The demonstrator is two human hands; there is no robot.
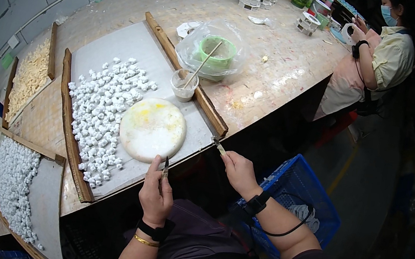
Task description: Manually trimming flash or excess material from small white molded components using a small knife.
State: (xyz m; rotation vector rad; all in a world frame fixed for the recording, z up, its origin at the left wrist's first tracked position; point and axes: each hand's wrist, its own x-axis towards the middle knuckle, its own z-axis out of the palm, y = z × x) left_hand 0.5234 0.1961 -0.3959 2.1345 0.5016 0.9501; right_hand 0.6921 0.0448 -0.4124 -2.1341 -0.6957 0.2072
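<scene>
My left hand (155,193) is closed around a slim tool with a dark pointed tip (166,165), held upright at the near edge of a round, pale, stained board (153,130). Off the table's front edge, to the right, my right hand (240,171) grips a small knife-like tool with a pale handle and a metal tip (219,145). Left of the board many small white lumpy pieces (106,100) lie spread on a white sheet (105,49). Past the board stands a clear cup of pale paste (184,87) with a stick (202,65) leaning in it.
Wooden strips (184,71) border the sheet. Beyond them a green bowl (217,54) sits in a plastic bag. More white pieces (14,185) and cream pieces (30,77) lie to the left. A blue crate (331,225) stands below right; a co-worker (374,69) works at far right.
</scene>
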